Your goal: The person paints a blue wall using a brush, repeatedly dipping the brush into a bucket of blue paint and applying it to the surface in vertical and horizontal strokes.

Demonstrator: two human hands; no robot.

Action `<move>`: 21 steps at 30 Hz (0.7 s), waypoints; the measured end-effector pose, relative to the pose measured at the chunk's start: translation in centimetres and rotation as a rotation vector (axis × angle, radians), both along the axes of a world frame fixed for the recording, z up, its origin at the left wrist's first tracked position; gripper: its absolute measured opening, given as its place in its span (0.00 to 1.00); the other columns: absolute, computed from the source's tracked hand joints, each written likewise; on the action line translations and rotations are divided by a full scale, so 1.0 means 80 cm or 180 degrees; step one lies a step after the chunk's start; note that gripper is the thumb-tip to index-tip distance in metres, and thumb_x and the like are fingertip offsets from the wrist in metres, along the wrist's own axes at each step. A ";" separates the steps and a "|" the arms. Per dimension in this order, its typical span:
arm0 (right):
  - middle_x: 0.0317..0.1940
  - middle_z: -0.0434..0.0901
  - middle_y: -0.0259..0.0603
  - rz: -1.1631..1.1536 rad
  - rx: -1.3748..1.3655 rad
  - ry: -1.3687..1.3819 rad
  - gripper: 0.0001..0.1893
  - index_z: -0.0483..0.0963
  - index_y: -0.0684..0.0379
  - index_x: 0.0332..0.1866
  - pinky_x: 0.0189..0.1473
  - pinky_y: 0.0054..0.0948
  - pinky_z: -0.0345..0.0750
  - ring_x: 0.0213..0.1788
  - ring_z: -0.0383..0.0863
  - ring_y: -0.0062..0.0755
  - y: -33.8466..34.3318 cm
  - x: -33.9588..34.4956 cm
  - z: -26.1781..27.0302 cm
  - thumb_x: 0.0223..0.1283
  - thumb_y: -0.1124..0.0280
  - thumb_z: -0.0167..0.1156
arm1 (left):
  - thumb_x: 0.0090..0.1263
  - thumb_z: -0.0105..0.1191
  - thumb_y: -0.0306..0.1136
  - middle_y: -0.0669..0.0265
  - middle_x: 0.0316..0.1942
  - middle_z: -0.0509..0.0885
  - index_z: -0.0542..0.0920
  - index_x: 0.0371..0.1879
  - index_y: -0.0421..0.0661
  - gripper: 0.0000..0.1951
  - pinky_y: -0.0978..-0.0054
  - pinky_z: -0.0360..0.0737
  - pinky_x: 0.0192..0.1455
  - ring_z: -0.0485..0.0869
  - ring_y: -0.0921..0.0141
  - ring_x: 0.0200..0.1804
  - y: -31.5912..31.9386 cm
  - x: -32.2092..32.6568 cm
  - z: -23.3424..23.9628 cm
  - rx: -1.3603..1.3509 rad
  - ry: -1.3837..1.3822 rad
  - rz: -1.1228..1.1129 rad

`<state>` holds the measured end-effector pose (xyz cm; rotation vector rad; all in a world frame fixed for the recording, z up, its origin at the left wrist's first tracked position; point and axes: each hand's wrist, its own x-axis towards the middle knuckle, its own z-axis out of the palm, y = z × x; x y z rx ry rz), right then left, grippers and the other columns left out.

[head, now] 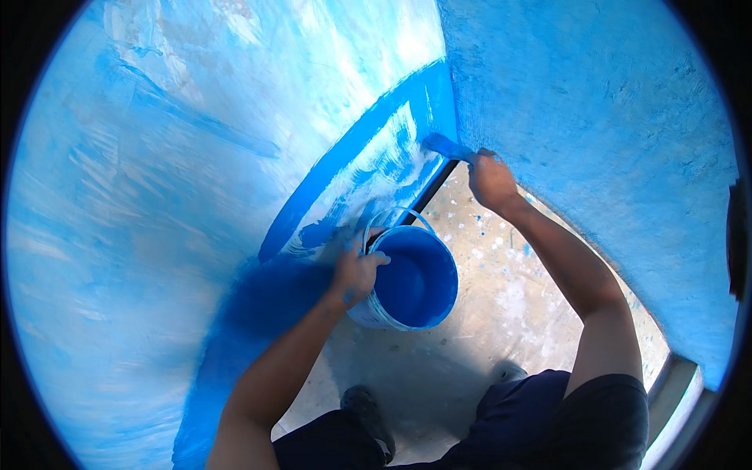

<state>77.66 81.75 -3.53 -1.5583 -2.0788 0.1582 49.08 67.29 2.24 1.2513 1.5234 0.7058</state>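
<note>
My right hand (492,181) grips the handle of a paintbrush (447,145) coated in blue. Its bristles touch the left wall (176,176) low down, close to the corner. Around them the wall shows fresh blue strokes (329,164) with pale streaky patches between. In my left hand (358,273) is a paint bucket (411,320), held by its rim with the thumb over the edge. Blue paint (405,282) coats the bucket's inside, and its wire handle (418,212) stands up on the wall side. The fingers behind the rim are partly hidden.
A blue rough wall (587,88) meets the left wall at the corner. Along the left wall's foot runs a black strip (437,187). Paint spots dot the concrete floor (505,282). My shoes (367,417) stand below the bucket, and a pale ledge (675,393) lies at lower right.
</note>
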 end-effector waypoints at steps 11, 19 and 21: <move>0.40 0.78 0.60 0.0103 0.0338 0.0638 0.09 0.78 0.66 0.47 0.45 0.53 0.76 0.44 0.79 0.65 0.018 -0.010 0.036 0.68 0.76 0.53 | 0.60 0.55 0.24 0.58 0.50 0.84 0.77 0.60 0.43 0.25 0.68 0.76 0.60 0.82 0.64 0.52 -0.003 -0.010 -0.009 -0.0030 -0.0270 0.0060; 0.46 0.81 0.60 0.0202 -0.0765 -0.0311 0.16 0.80 0.62 0.54 0.52 0.53 0.78 0.49 0.82 0.59 0.020 0.006 0.036 0.64 0.81 0.52 | 0.59 0.53 0.22 0.60 0.52 0.82 0.77 0.60 0.44 0.25 0.67 0.74 0.62 0.79 0.65 0.54 -0.008 -0.021 -0.009 -0.0206 -0.0398 0.0320; 0.45 0.81 0.59 0.0163 -0.0288 0.0136 0.15 0.81 0.61 0.53 0.51 0.52 0.79 0.47 0.83 0.59 0.023 0.015 0.076 0.64 0.80 0.53 | 0.60 0.53 0.23 0.59 0.52 0.82 0.77 0.60 0.45 0.25 0.65 0.74 0.62 0.80 0.63 0.54 -0.012 -0.022 -0.007 -0.0209 -0.0444 0.0362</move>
